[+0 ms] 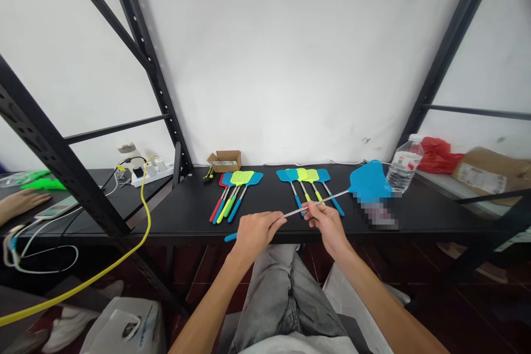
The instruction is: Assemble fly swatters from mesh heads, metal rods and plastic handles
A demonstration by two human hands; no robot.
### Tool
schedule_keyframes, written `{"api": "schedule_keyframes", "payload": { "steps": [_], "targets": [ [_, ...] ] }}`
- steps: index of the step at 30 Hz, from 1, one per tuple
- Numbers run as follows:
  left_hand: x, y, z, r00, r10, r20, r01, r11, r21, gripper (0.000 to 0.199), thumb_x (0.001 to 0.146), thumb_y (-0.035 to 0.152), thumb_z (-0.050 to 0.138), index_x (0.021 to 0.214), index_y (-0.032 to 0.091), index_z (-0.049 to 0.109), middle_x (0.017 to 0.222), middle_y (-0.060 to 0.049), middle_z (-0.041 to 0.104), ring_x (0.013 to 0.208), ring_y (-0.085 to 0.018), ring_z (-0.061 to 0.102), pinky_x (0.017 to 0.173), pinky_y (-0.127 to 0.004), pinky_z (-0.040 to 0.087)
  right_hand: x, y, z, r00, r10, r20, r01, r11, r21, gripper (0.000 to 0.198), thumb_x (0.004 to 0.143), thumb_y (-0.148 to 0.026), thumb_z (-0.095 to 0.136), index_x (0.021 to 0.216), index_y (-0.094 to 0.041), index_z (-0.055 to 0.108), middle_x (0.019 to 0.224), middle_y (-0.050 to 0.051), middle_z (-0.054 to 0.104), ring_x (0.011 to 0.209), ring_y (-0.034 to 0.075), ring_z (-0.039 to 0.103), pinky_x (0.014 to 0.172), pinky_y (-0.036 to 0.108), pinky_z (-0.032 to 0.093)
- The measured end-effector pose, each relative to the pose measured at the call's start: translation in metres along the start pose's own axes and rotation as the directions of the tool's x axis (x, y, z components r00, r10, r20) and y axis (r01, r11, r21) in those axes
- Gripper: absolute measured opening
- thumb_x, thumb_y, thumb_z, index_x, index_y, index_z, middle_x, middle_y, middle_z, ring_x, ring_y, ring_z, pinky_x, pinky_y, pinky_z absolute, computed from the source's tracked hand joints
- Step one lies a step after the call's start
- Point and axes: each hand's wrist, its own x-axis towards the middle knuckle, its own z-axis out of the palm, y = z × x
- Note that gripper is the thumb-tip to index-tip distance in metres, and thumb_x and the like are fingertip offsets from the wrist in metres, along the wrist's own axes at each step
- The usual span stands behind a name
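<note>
A blue fly swatter with a thin metal shaft is held across my body, its head to the right. My left hand is closed round its blue handle, whose end sticks out to the left. The fingers of my right hand pinch the metal shaft near its middle. Beyond my hands lie two fanned groups of fly swatters: red, blue and yellow-green ones on the left, blue and yellow-green ones on the right.
A small open cardboard box stands at the back of the black table. At right are a water bottle, a red bag and a brown package. A yellow cable hangs at left, near another person's hand.
</note>
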Motion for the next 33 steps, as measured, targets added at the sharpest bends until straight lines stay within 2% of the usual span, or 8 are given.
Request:
{"api": "schedule_keyframes", "payload": {
  "steps": [8, 14, 20, 24, 28, 33],
  "targets": [
    [-0.001, -0.018, -0.001, 0.999, -0.024, -0.03, 0.026, 0.998, 0.052, 0.041, 0.097, 0.052, 0.037, 0.102, 0.031, 0.071, 0.081, -0.001, 0.072, 0.075, -0.015, 0.065, 0.057, -0.023, 0.028, 0.014, -0.014, -0.025, 0.986, -0.001, -0.167, 0.014, 0.997, 0.078, 0.039, 0.066, -0.052, 0.078, 0.077, -0.015, 0.075, 0.076, 0.008, 0.067, 0.062, 0.014, 0.055, 0.047, 0.023, 0.038],
    [0.001, -0.019, -0.002, 0.999, -0.022, -0.024, 0.023, 0.999, 0.048, 0.041, 0.097, 0.052, 0.037, 0.103, 0.03, 0.071, 0.079, -0.002, 0.071, 0.076, -0.015, 0.065, 0.058, -0.023, 0.031, 0.018, -0.017, -0.035, 0.981, -0.012, -0.195, 0.029, 0.996, 0.088, 0.039, 0.066, -0.051, 0.079, 0.079, -0.015, 0.075, 0.076, 0.008, 0.067, 0.062, 0.014, 0.057, 0.047, 0.023, 0.039],
    [0.001, -0.015, -0.007, 0.999, -0.029, -0.043, 0.031, 0.998, 0.045, 0.038, 0.098, 0.047, 0.038, 0.101, 0.028, 0.07, 0.08, -0.002, 0.069, 0.072, -0.014, 0.063, 0.057, -0.023, 0.03, 0.013, -0.019, -0.027, 0.995, -0.017, -0.095, 0.033, 0.986, 0.162, 0.033, 0.073, -0.049, 0.075, 0.084, -0.018, 0.074, 0.083, 0.005, 0.066, 0.062, 0.012, 0.056, 0.049, 0.022, 0.04],
    [0.001, -0.003, -0.01, 0.997, -0.016, -0.069, 0.016, 1.0, 0.002, 0.035, 0.098, 0.045, 0.04, 0.104, 0.027, 0.069, 0.084, -0.002, 0.07, 0.076, -0.014, 0.064, 0.06, -0.024, 0.033, 0.0, -0.014, -0.008, 0.997, -0.04, 0.072, 0.032, 0.994, 0.108, 0.032, 0.078, -0.049, 0.07, 0.084, -0.018, 0.074, 0.082, 0.006, 0.067, 0.061, 0.012, 0.056, 0.049, 0.023, 0.039],
    [0.001, 0.008, -0.01, 0.998, 0.024, -0.06, -0.025, 0.999, -0.021, 0.035, 0.097, 0.046, 0.041, 0.107, 0.028, 0.069, 0.086, -0.003, 0.07, 0.078, -0.015, 0.064, 0.061, -0.024, 0.034, -0.012, -0.006, 0.011, 0.966, -0.034, 0.257, 0.03, 0.999, 0.017, 0.033, 0.079, -0.05, 0.068, 0.091, -0.019, 0.075, 0.08, 0.007, 0.07, 0.062, 0.014, 0.059, 0.049, 0.024, 0.041],
    [0.0, 0.009, -0.008, 0.999, 0.032, -0.017, -0.033, 0.998, -0.061, 0.038, 0.099, 0.046, 0.037, 0.106, 0.03, 0.071, 0.077, -0.002, 0.067, 0.071, -0.013, 0.061, 0.058, -0.023, 0.031, -0.012, -0.005, 0.011, 0.964, -0.067, 0.257, 0.082, 0.996, -0.045, 0.032, 0.081, -0.048, 0.066, 0.088, -0.019, 0.077, 0.077, 0.008, 0.071, 0.066, 0.016, 0.06, 0.051, 0.024, 0.041]
  ]
}}
